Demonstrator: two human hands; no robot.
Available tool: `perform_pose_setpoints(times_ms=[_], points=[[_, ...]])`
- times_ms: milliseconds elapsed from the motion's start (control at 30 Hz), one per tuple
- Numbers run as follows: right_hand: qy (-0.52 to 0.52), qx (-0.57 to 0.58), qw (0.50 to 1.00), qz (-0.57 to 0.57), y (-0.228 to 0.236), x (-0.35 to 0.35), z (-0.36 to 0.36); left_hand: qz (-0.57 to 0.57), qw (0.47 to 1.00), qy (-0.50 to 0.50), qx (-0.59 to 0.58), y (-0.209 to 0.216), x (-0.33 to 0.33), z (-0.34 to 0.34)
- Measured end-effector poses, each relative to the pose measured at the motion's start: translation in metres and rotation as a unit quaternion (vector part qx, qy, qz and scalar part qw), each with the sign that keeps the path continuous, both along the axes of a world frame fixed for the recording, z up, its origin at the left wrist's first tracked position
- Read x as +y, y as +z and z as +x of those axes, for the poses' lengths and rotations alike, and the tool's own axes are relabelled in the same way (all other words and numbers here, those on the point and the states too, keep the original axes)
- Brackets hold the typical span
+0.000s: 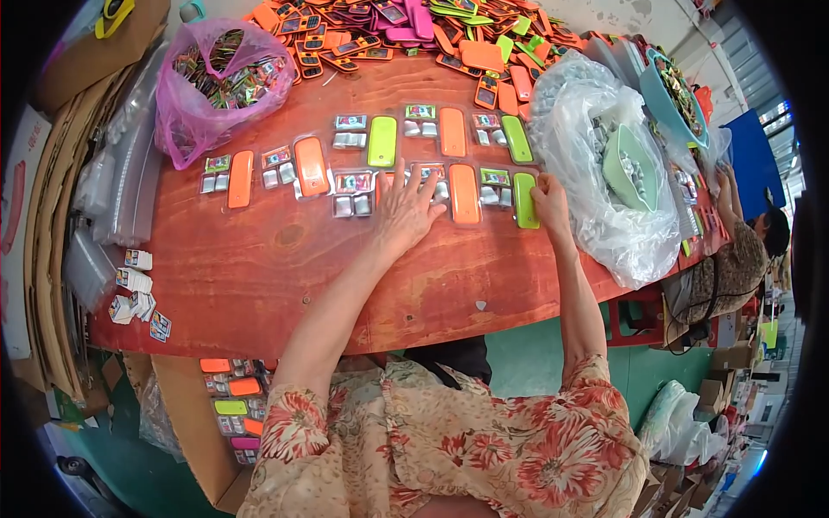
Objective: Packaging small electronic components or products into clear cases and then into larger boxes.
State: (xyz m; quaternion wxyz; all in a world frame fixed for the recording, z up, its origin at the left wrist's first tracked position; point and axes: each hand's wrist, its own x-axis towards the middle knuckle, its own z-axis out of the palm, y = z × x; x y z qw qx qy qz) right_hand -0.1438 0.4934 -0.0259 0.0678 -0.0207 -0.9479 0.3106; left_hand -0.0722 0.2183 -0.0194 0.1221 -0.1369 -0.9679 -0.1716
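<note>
Clear blister trays lie in two rows on the red-brown table [285, 250]. Each holds a toy phone, a small coloured packet and white round pieces. My left hand [406, 211] is spread, palm down, over a front-row tray, its fingers by a packet [354, 182] and hiding part of that tray. Just right of it lies an orange toy phone [465, 194]. My right hand [551, 205] has its fingers curled at the right edge of the tray with a lime-green toy phone [524, 201]. Another green toy phone [517, 140] lies behind it.
Toy phones heap [363, 34] along the back. A pink bag [177, 129] of packets stands back left. On the right, a clear bag [596, 242] surrounds a pale green basin [629, 173]. Card stacks [134, 281] sit front left. A carton [186, 423] holds filled trays; a person [725, 268] works at right.
</note>
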Motion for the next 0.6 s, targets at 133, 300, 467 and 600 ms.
perform_pose_setpoints(times_ms=[133,300,467,600], points=[[-0.001,0.027,0.99,-0.142,-0.018,0.023,0.009,-0.002,1.0,-0.002,0.001,0.0,0.006,0.014],[0.001,-0.171,0.902,-0.396,0.003,0.021,0.049,-0.003,1.0,0.015,-0.005,0.002,0.001,0.04],[-0.032,-0.156,0.883,-0.442,0.02,0.037,0.08,0.08,0.995,-0.006,0.058,0.005,0.0,0.056],[-0.038,-0.157,0.869,-0.467,0.036,0.04,0.093,0.006,0.973,0.185,0.136,0.011,-0.039,0.064]])
